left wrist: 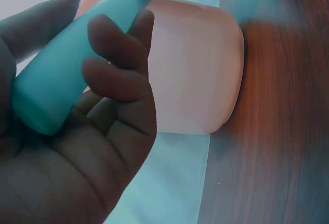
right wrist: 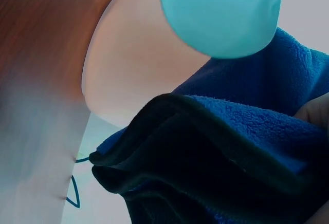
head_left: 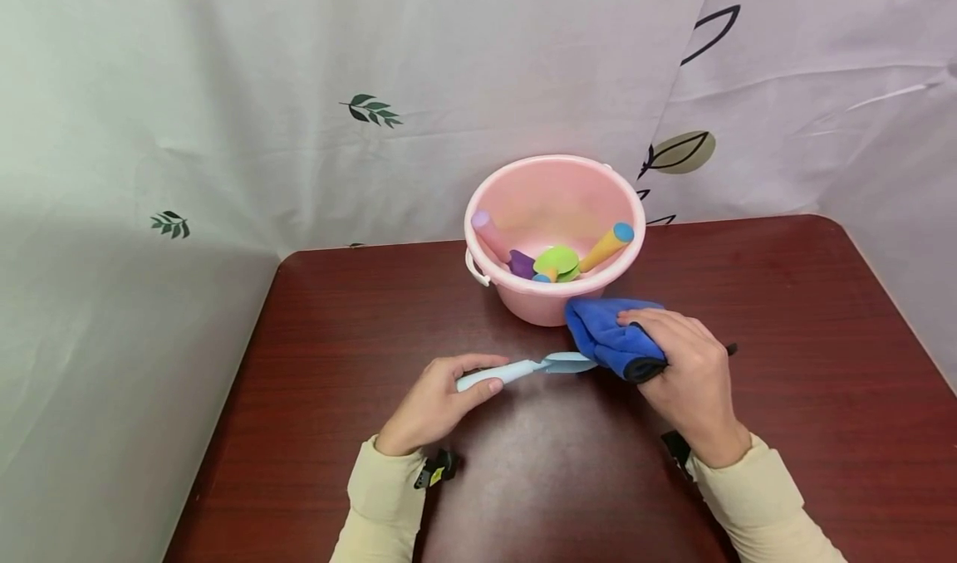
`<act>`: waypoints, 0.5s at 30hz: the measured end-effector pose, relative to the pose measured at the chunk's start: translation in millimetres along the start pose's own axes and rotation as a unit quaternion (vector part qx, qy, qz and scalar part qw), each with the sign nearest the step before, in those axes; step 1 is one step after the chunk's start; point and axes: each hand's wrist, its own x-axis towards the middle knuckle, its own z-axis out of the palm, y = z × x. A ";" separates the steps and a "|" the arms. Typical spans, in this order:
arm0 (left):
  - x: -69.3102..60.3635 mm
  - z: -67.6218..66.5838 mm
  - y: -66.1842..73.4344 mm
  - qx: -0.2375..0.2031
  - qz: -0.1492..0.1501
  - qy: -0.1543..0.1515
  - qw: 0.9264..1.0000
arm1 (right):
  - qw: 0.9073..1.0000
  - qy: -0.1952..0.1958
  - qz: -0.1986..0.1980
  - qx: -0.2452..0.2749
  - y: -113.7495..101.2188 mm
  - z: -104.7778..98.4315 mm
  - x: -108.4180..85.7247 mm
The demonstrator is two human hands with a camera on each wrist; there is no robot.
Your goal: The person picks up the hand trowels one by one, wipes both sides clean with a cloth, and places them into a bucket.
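In the head view my left hand grips the handle of a light blue toy shovel, held roughly level with its blade pointing right. The left wrist view shows fingers curled round the thick handle. My right hand holds a bunched blue towel with black edging at the blade's far end. From the right wrist the rounded blade appears against the towel; the towel covers part of the blade's tip in the head view.
Just beyond both hands stands a pink bucket with a white handle at its left side. Inside lie several toys, among them a yellow handle and a green piece. Pale patterned cloth hangs behind the dark red table.
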 end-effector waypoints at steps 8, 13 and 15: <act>1.3 3.5 -1.0 -0.001 0.032 0.016 0.999 | 0.999 0.019 -0.018 0.024 0.9 4.1 0.9; 3.1 8.1 -1.2 0.011 0.036 0.025 0.999 | 0.995 0.001 -0.086 0.042 -0.2 6.0 3.3; 3.9 10.0 -0.8 0.017 0.037 0.027 0.999 | 0.992 -0.018 -0.116 0.051 -1.1 6.4 4.3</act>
